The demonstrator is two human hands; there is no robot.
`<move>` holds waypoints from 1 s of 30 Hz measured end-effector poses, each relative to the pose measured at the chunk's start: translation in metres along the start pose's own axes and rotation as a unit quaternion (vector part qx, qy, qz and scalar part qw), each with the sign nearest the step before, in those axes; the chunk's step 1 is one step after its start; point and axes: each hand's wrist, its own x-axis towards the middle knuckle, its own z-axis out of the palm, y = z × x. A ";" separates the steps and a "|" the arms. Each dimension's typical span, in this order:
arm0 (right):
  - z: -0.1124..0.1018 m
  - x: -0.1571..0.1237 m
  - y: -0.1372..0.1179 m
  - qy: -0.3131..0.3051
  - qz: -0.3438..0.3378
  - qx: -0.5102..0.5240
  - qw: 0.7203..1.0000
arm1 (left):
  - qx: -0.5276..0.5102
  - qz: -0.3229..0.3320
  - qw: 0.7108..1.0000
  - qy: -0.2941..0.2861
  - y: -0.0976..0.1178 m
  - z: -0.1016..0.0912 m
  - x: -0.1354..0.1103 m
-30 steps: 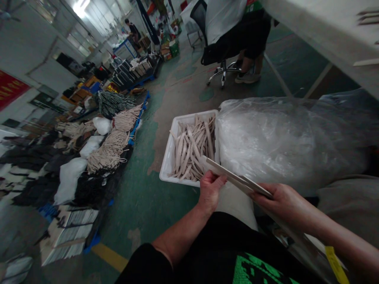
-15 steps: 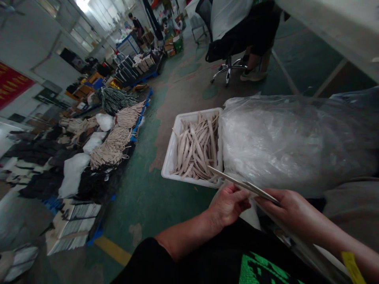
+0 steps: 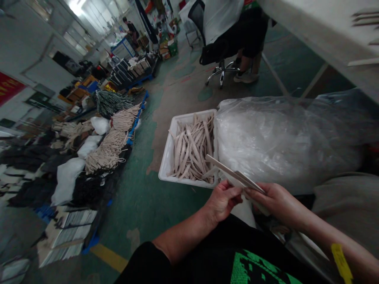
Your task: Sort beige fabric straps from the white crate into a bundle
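Both my hands hold a small stack of flat beige strips above my lap. My right hand grips the near end of the stack, fingers closed around it. My left hand pinches the stack from below at its middle. The far end of the strips points at a white plastic tray on the floor, which is full of several loose beige strips.
A large clear plastic bag bulges right of the tray. Piles of beige and dark cord bundles and stacked booklets lie on the left floor. A person sits on an office chair farther back. A white table edge runs top right.
My left hand shifted along the strips, from their far end to just under the middle near my right hand. The stack stayed over the tray's near edge.
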 end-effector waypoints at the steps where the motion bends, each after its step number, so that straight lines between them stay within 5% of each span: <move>1: -0.003 0.001 0.002 0.021 0.010 0.008 1.000 | -0.013 -0.011 1.000 0.003 0.002 0.000 -0.001; 4: -0.010 0.001 0.008 0.081 -0.010 0.005 0.997 | -0.048 -0.054 0.997 0.015 0.012 -0.002 -0.003; 10: -0.001 -0.004 0.011 0.080 -0.252 -0.087 0.961 | -0.092 -0.126 0.988 0.021 0.009 -0.002 -0.001; 15: 0.003 -0.002 0.004 0.116 -0.295 -0.118 0.941 | -0.104 -0.144 0.984 -0.005 0.004 0.000 -0.002; 20: 0.003 -0.005 -0.009 0.108 -0.278 -0.092 0.950 | -0.120 -0.161 0.979 -0.039 0.006 0.002 -0.009; 25: -0.003 -0.012 -0.015 0.083 -0.159 0.051 0.982 | -0.152 -0.171 0.973 -0.034 0.004 -0.006 0.004; 30: -0.025 -0.023 -0.013 0.001 -0.045 0.168 0.985 | -0.213 0.002 0.950 0.229 0.055 -0.056 0.059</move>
